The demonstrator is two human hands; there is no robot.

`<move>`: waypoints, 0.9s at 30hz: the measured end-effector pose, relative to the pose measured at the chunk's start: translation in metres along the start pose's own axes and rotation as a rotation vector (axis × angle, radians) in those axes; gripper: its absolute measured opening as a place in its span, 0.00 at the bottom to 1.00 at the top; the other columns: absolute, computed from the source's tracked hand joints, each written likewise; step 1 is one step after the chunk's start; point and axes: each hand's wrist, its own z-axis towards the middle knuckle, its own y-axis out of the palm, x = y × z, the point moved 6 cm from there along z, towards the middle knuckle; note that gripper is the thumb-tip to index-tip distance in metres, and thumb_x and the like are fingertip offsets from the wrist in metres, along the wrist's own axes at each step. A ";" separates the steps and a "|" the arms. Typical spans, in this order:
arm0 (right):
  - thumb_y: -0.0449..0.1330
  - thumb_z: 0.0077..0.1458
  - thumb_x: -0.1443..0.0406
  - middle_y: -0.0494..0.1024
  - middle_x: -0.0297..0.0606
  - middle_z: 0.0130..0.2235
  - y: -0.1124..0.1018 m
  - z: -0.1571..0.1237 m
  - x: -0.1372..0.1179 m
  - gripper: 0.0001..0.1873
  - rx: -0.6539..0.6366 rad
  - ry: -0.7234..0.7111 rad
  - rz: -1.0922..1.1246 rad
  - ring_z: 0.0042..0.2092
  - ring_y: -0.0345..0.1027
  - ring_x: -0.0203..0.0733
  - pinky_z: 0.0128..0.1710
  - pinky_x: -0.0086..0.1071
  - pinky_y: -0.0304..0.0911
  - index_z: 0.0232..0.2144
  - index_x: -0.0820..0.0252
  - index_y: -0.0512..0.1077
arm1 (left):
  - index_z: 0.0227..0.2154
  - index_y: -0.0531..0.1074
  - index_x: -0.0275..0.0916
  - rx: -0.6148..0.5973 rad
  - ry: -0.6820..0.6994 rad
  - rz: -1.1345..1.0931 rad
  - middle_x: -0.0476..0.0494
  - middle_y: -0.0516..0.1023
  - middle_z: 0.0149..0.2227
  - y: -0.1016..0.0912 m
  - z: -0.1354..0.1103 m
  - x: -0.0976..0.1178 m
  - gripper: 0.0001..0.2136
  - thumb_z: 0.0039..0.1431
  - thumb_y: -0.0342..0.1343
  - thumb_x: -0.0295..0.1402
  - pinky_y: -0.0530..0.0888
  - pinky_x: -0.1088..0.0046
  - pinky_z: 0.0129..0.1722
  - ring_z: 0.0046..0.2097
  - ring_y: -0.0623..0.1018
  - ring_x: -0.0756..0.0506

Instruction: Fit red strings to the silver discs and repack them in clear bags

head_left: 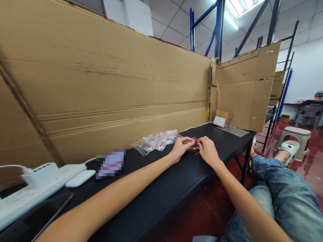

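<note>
Over the black table (161, 188), my left hand (182, 148) and my right hand (208, 151) meet with their fingertips closed around a small shiny round piece with a red cord (197, 144). A loop of the cord hangs below the fingers. Much of the piece is hidden by my fingers, so its exact kind does not show. Just left of my left hand lie several clear plastic bags (158, 140) with small red-and-silver items inside.
A cardboard wall (126, 84) runs behind the table, with a brown paper package (223, 118) in its corner. At the left are a white power strip (22, 198), a white charger (80, 178), a dark tablet (42, 215) and a blurred purple item (111, 164). A stool (295, 134) stands right.
</note>
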 end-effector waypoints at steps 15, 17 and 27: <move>0.53 0.60 0.72 0.71 0.39 0.36 0.004 -0.003 -0.006 0.07 -0.056 -0.091 0.001 0.38 0.67 0.40 0.41 0.29 0.59 0.33 0.60 0.69 | 0.31 0.73 0.33 -0.081 -0.032 0.002 0.45 0.79 0.30 0.001 0.000 -0.004 0.16 0.41 0.71 0.33 0.76 0.70 0.38 0.30 0.79 0.49; 0.53 0.60 0.72 0.71 0.39 0.36 0.005 -0.003 -0.006 0.07 -0.055 -0.100 0.009 0.38 0.67 0.39 0.41 0.29 0.59 0.33 0.60 0.69 | 0.31 0.72 0.33 -0.094 -0.034 0.006 0.45 0.79 0.30 0.001 0.000 -0.004 0.16 0.40 0.71 0.32 0.76 0.70 0.38 0.31 0.79 0.49; 0.54 0.59 0.72 0.73 0.38 0.35 0.007 -0.003 -0.005 0.07 -0.065 -0.123 0.010 0.36 0.67 0.39 0.38 0.29 0.58 0.32 0.60 0.71 | 0.29 0.70 0.34 -0.099 -0.056 0.025 0.47 0.77 0.27 0.001 0.000 -0.005 0.14 0.39 0.69 0.28 0.75 0.72 0.36 0.29 0.78 0.50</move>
